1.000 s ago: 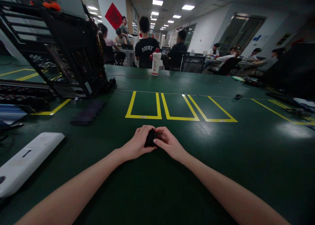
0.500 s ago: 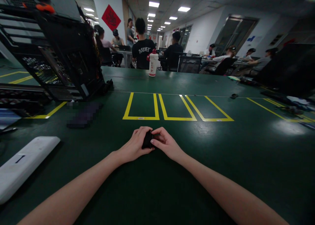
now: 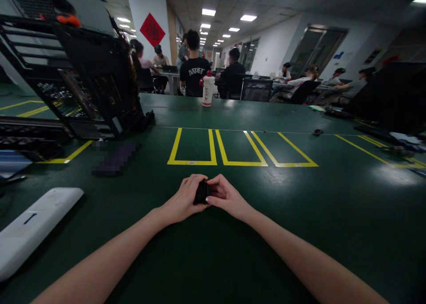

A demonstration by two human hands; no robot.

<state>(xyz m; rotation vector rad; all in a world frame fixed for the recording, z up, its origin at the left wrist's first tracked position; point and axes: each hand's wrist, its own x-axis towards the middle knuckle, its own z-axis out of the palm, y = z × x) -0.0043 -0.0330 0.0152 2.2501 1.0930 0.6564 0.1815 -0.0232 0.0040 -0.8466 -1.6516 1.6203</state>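
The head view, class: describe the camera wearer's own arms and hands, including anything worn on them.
Both the left forearm and the right forearm are bare, with no sleeve in view, and narrow towards the wrists. The left hand and right hand are ungloved. No watch or bracelet shows, nor any ring on the visible fingers.

The room is dim, lit from above by rows of ceiling lights [image 3: 208, 12] burnt out to plain white. Strong glare lies on the right of the table [image 3: 229, 255], with fainter shine below the yellow tape [image 3: 244, 163]; the near part is very dark. The small black object [image 3: 200, 192] between the hands [image 3: 183, 200] shows little detail. Straight lines lean towards the edges, the upper right corner darkens, and blocky pixels blur a purplish thing [image 3: 116, 159].
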